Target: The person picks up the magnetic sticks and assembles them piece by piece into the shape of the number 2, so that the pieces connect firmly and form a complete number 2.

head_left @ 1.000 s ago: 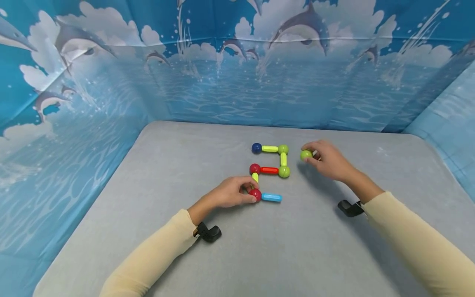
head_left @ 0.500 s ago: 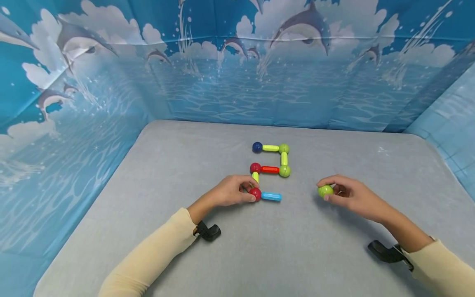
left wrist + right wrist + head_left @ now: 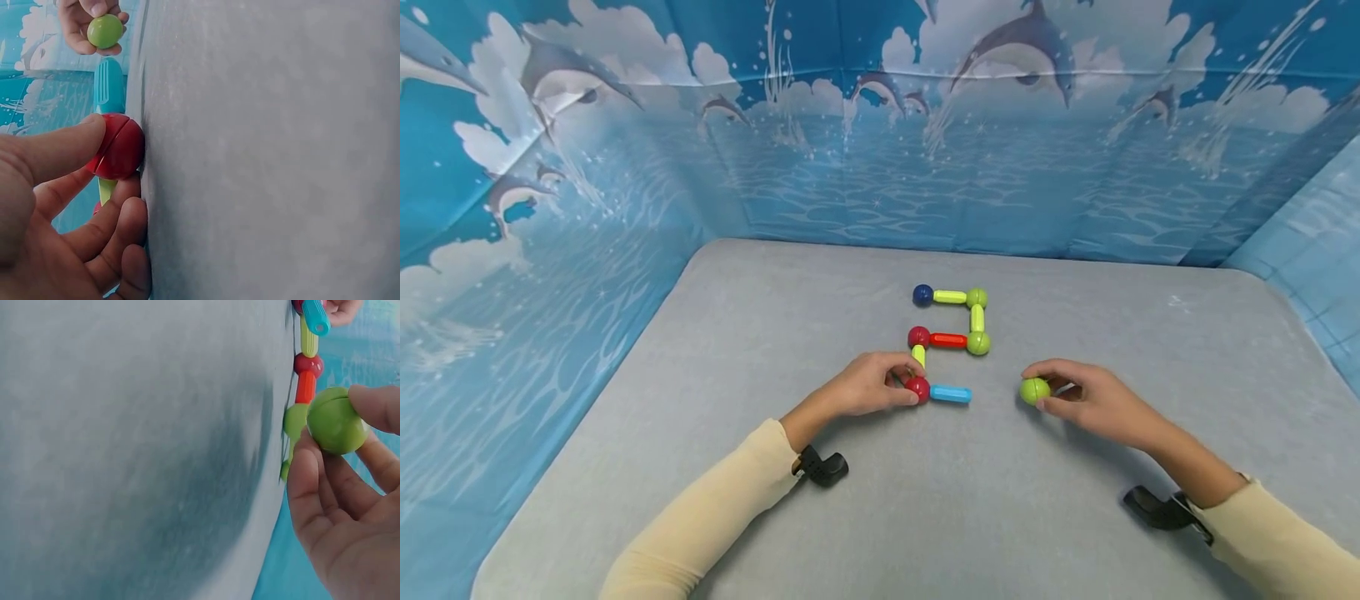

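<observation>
My left hand (image 3: 868, 385) pinches a red ball (image 3: 122, 149) at the near end of a chain of balls and rods on the table. A light blue rod (image 3: 951, 394) sticks out to the right from that ball. Between thumb and fingers, my right hand (image 3: 1101, 402) holds a loose green ball (image 3: 337, 422), to the right of the blue rod's free end and apart from it. Farther back the chain runs through a yellow-green rod (image 3: 919, 357), a second red ball (image 3: 918, 337), a red rod (image 3: 948, 340) and a green ball (image 3: 978, 342).
Beyond that, another yellow-green rod (image 3: 977, 318), a green ball (image 3: 977, 297) and a yellow-green rod (image 3: 950, 297) lead to a dark blue ball (image 3: 922, 295). The grey table (image 3: 737, 333) meets a dolphin-printed curtain (image 3: 850, 200) behind and at both sides.
My right hand has come nearer with the green ball, first swinging right and then slightly back left toward the blue rod. My left hand keeps its pinch on the red ball.
</observation>
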### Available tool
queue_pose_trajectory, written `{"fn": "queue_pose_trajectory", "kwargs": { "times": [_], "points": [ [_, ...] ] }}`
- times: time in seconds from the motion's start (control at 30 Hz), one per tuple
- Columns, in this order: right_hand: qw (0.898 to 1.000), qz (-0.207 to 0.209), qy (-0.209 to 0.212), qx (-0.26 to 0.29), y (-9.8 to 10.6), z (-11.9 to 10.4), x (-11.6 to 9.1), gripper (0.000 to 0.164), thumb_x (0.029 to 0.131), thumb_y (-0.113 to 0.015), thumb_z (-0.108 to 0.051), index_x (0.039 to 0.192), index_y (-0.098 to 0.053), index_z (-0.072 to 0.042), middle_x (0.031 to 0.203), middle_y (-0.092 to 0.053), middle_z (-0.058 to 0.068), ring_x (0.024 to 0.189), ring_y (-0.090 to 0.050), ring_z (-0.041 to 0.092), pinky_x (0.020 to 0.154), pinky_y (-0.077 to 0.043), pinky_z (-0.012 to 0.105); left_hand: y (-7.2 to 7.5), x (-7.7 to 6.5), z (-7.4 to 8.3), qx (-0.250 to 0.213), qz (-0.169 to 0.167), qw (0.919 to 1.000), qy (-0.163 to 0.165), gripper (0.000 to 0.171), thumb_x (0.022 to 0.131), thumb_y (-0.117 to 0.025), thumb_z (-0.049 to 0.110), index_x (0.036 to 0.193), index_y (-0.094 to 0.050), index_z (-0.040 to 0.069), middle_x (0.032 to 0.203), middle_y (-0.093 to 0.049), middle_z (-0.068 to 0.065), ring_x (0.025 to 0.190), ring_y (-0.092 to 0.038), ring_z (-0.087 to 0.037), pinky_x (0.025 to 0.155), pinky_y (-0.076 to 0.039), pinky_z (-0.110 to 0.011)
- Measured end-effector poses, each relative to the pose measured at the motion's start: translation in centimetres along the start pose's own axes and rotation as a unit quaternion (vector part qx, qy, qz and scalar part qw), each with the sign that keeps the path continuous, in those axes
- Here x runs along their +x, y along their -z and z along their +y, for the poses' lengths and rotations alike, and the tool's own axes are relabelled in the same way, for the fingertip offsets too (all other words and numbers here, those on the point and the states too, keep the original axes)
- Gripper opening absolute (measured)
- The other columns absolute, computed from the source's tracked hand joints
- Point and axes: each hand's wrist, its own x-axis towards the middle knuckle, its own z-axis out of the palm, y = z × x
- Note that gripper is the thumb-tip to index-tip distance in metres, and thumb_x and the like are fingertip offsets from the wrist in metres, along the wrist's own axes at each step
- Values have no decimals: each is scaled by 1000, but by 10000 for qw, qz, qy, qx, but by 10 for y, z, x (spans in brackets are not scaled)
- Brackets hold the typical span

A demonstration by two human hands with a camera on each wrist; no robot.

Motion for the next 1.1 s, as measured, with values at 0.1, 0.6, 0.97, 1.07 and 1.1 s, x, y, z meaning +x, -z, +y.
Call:
{"fn": "queue_pose_trajectory", "kwargs": {
  "times": [0.1, 0.6, 0.97, 1.07, 1.1],
  "points": [
    [9999, 35, 153, -6, -5, -2, 4, 32, 90, -68, -7, 123, -64, -10, 118, -67, 5, 98, -64, 8, 79, -56, 24, -1, 0, -1, 19, 20, 10000, 22, 30, 89, -74, 19, 118, -68, 19, 103, -68, -2, 88, -57, -13, 72, -47, -22],
    [9992, -133, 380, -36, -18, -12, 20, 36, 86, -70, -1, 122, -64, -4, 118, -68, 10, 99, -68, 23, 81, -58, 31, 1, 1, 0, 51, -24, 9999, -135, 29, 89, -73, 19, 118, -67, 19, 103, -68, -2, 87, -57, -11, 73, -47, -21],
    [9983, -421, 402, -41, -24, -18, 28, 36, 85, -74, -5, 121, -66, -6, 116, -69, 7, 95, -65, 16, 81, -57, 28, 1, 3, -1, 24, -21, 10000, -93, 28, 89, -74, 19, 117, -67, 19, 101, -68, -2, 84, -56, -11, 70, -45, -20],
    [9978, -523, 400, -23, -25, -18, 29, 37, 85, -74, -7, 121, -66, -7, 116, -69, 6, 95, -63, 15, 80, -56, 26, 1, 3, 0, 25, -38, 9999, -107, 28, 90, -74, 19, 117, -67, 19, 101, -68, -2, 83, -56, -11, 70, -45, -20],
    [9977, -548, 409, -22, -25, -18, 29, 37, 86, -74, -7, 121, -66, -7, 116, -69, 6, 95, -63, 14, 80, -56, 26, 1, 3, 0, 29, -40, 9999, -108, 28, 90, -74, 19, 117, -67, 19, 101, -68, -2, 83, -56, -11, 70, -46, -20]
  ]
}}
